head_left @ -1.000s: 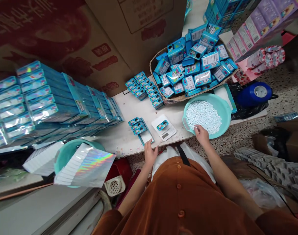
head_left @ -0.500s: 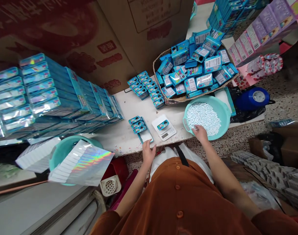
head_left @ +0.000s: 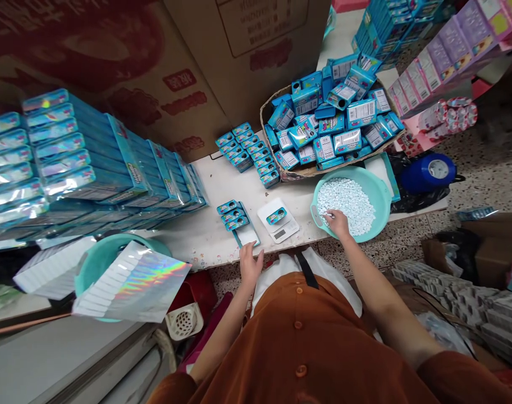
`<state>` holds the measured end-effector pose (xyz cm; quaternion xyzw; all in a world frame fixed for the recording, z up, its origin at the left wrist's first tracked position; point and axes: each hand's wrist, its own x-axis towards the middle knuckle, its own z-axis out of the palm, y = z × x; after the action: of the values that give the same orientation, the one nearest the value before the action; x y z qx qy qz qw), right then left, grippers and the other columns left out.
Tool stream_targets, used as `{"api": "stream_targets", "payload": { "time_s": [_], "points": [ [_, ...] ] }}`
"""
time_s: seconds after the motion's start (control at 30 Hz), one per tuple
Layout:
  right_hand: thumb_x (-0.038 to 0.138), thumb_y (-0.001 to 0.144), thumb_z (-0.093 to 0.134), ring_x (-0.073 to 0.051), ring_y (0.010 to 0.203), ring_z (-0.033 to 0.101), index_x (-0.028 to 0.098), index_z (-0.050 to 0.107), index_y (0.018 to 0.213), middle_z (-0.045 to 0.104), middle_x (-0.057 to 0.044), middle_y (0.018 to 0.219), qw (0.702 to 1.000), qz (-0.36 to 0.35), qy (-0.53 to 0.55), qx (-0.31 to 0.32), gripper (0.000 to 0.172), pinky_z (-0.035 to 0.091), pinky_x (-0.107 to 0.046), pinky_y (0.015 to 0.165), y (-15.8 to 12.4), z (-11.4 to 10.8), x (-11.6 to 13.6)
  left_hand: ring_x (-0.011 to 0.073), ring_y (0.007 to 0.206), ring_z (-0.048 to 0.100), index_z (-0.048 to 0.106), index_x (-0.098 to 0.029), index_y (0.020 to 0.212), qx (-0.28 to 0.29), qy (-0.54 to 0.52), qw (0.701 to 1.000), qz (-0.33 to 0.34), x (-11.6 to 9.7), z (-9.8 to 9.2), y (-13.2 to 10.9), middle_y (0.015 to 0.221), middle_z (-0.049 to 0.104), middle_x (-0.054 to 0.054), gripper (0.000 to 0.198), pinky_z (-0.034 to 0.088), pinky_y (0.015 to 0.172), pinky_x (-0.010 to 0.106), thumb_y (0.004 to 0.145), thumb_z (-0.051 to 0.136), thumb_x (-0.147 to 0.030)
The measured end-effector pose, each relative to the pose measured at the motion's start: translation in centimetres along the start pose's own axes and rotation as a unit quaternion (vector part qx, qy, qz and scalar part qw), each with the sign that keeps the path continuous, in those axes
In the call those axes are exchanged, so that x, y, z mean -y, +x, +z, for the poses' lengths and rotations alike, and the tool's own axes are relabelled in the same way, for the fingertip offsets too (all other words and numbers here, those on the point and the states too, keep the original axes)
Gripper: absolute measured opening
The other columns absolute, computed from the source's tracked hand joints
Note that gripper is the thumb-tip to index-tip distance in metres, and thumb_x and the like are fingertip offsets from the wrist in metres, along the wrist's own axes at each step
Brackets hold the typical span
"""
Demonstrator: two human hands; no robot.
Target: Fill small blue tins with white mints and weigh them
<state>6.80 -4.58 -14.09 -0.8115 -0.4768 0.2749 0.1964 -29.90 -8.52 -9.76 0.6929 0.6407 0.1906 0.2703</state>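
A turquoise basin [head_left: 383, 193] holds many small white pellets [head_left: 347, 201]. At the basin's near left side, my right hand [head_left: 339, 224] reaches in with its fingers pinched together among the pellets; what lies between the fingertips is too small to name. Left of it, a white digital scale [head_left: 286, 231] carries one small blue box [head_left: 276, 215] with a dark round hole on top. My left hand [head_left: 250, 266] rests with fingers apart at the near edge of a shallow blue-edged tray [head_left: 248, 234]. Several similar blue boxes [head_left: 232, 214] stand at the tray's far end.
Behind the scale stand rows of blue boxes [head_left: 251, 148]. A cardboard tray [head_left: 296, 175] is heaped with more. Wrapped stacks [head_left: 96, 151] fill the left, before a large carton [head_left: 214, 67]. Another turquoise basin [head_left: 84, 275] with a shiny sheet [head_left: 133, 286] sits lower left.
The view has shifted slightly. My right fingertips have moved a little toward the far left within the basin. My left hand stays by the tray, and the box remains on the scale.
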Motion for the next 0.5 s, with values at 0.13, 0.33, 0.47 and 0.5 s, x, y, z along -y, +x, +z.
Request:
{"api": "stream_targets", "payload": {
  "time_s": [0.13,0.33,0.47,0.5],
  "points": [
    [0.034,0.072,0.058,-0.024,0.086,0.063,0.017,0.072,0.082,0.071,-0.008,0.090,0.996,0.053,0.069,-0.032,0.024,0.046,-0.035,0.083,0.2,-0.8,-1.1,0.0269,0.107,0.050,0.051,-0.018,0.116,-0.010,-0.002,1.000,0.003,-0.1,0.1,0.2,0.108,0.056,0.012,0.033,0.041,0.095,0.044,0.086,0.050,-0.032],
    [0.047,0.061,0.065,-0.019,0.065,0.061,0.011,0.071,0.085,0.069,-0.005,0.071,0.954,0.176,0.238,-0.044,0.044,0.048,-0.031,0.066,0.0,-2.3,0.8,0.0270,0.104,0.050,0.053,-0.018,0.113,-0.015,-0.005,1.000,0.005,0.0,0.1,0.0,0.106,0.056,0.012,0.031,0.041,0.095,0.045,0.086,0.051,-0.032],
    [0.049,0.061,0.068,-0.016,0.062,0.059,0.012,0.071,0.084,0.068,-0.003,0.069,0.945,0.128,0.301,0.004,0.043,0.048,-0.028,0.063,-0.1,-2.3,5.4,0.0267,0.104,0.050,0.052,-0.019,0.114,-0.016,-0.018,1.000,0.003,-0.3,0.1,0.0,0.106,0.057,0.012,0.030,0.041,0.094,0.044,0.087,0.049,-0.032],
    [0.048,0.062,0.068,-0.015,0.062,0.059,0.013,0.072,0.083,0.067,-0.003,0.068,0.950,0.101,0.295,0.024,0.041,0.047,-0.027,0.062,-0.1,-2.1,6.8,0.0267,0.105,0.050,0.052,-0.019,0.114,-0.018,-0.021,1.000,0.001,-0.3,0.1,0.0,0.106,0.057,0.012,0.030,0.041,0.094,0.044,0.087,0.049,-0.032]
  ]
}}
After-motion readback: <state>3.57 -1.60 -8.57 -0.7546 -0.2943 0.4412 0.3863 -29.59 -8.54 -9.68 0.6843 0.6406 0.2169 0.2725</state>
